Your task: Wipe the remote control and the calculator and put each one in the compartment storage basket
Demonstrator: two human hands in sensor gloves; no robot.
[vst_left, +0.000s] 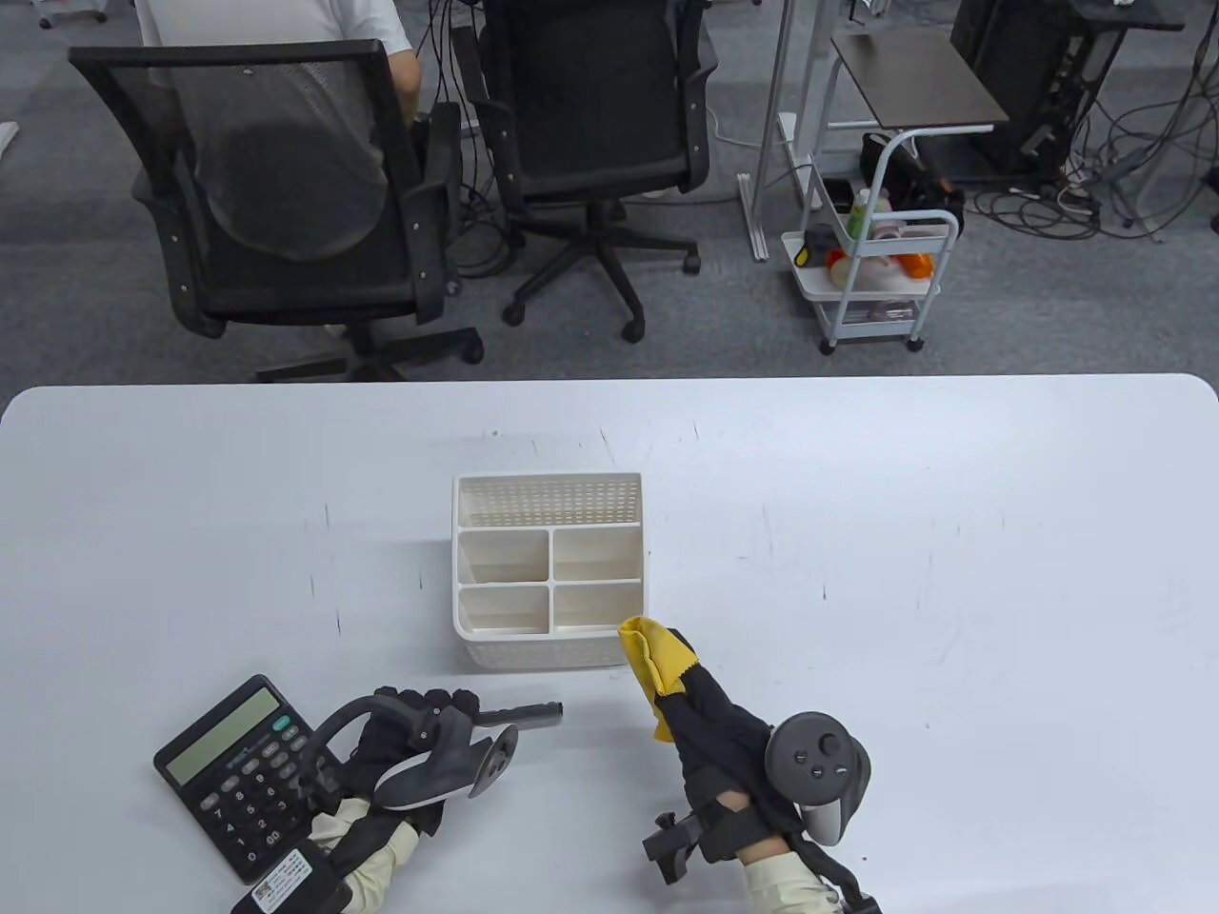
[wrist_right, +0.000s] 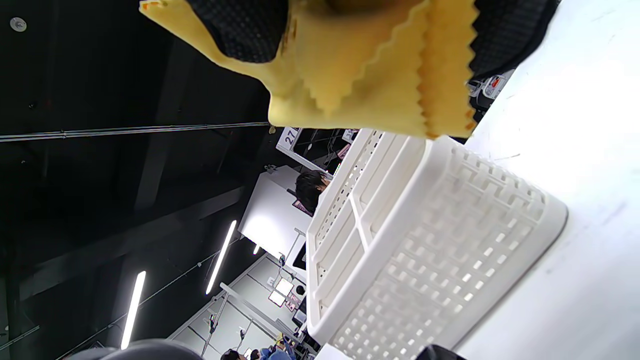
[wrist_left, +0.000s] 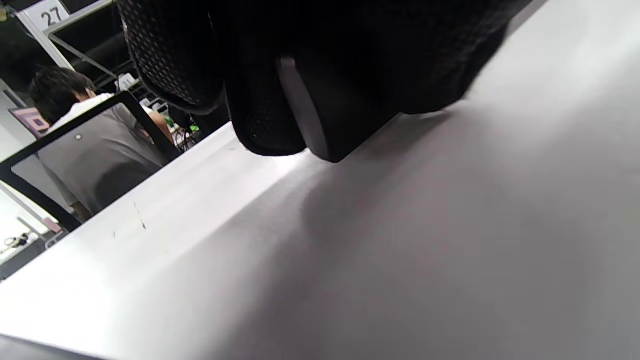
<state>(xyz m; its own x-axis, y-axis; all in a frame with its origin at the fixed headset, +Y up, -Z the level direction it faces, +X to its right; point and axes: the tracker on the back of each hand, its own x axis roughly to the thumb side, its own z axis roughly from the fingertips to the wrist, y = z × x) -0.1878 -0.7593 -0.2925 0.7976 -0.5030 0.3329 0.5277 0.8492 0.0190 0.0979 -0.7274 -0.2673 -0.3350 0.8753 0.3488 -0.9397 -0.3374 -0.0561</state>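
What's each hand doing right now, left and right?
Left hand: grips the remote control, just above the table.
Right hand: holds the yellow cloth, near the storage basket.

Bright even light; blurry wrist views.

White table [vst_left: 952,533] with basket [vst_left: 549,651], calculator [vst_left: 238,776]

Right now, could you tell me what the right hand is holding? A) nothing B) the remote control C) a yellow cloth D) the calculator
C: the right hand grips a yellow cloth beside the white compartment basket, while the calculator lies on the table by the left hand.
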